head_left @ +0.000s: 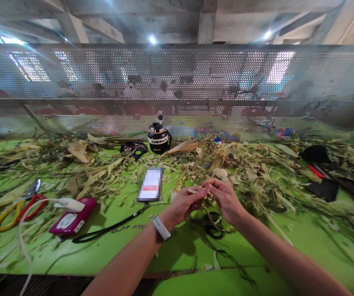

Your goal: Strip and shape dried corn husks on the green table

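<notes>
My left hand (185,202) and my right hand (224,198) meet above the green table (118,250), fingertips pinched together on a pale strip of dried corn husk (199,190). A white wristband (161,227) sits on my left wrist. Thin husk strands hang down from the pinched strip toward black scissors (213,227) lying under my hands. A phone (150,183) lies just left of my left hand, with a black lanyard trailing from it.
Dried husks (251,168) litter the table's back half. Red-and-yellow scissors (18,207), a magenta power bank (72,220) with a white cable, a black mug (159,139) and dark tools (325,187) lie around. A perforated metal screen (177,82) closes the far side.
</notes>
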Available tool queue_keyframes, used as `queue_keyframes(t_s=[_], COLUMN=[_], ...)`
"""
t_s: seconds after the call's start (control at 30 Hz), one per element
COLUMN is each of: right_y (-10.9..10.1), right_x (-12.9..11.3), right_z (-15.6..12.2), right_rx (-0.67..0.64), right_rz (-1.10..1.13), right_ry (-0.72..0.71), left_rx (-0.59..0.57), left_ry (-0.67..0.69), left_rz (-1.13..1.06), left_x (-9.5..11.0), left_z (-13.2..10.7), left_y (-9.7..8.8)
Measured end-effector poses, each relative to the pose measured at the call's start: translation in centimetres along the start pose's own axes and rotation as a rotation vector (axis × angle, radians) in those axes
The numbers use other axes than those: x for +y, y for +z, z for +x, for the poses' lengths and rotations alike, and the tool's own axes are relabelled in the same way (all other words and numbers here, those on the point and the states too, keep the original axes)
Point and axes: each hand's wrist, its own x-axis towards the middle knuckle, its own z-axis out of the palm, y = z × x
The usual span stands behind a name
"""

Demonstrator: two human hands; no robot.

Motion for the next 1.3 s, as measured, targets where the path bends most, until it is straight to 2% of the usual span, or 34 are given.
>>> queue_keyframes(t_s=[0.13,0.33,0.53,0.6,0.7,0.87,1.0,1.13,1.3], right_y=[-0.1,-0.4,-0.1,0.0,-0.3,-1.0,-1.2,-1.1,-0.6], right_x=[-0.1,-0.3,-0.3,-0.5,-0.8,-1.3,-1.2,-1.0,-1.0], right_z=[-0.1,-0.2,-0.4,-0.4,-0.1,0.5,0.7,0.6,0.3], right_rx=[0.007,-0.048,-0.032,-0.011,-0.003,0.024,0.054,0.049,0.016], right_rz=[-0.008,-0.055,-0.104,-0.123,-0.158,-0.204,-0.223,-0.244,-0.250], right_ry=[0.007,0.026,-0.008,-0.021,-0.038,-0.088,-0.098,-0.102,-0.136], left_rx=[-0.051,0.032,-0.088,-0.096,-0.064,0.089,0.156,0.126,-0.007], left_ry=[0.078,0.107,0.102,0.096,0.122,0.245,0.309,0.229,0.066], left_rz=[0.160,0.225,0.293,0.306,0.292,0.305,0.344,0.246,0.246], left_x=[-0.1,-0.2,-0.2,0.1,0.4,0.1,-0.4,-0.2,-0.2], left_z=[-0.2,-0.5,-0.5,-0.7,-0.7,-0.1,0.3,0.0,-0.3], left_y=[0.1,0.8,0.4,0.5,0.7,0.4,0.3,0.5,0.6])
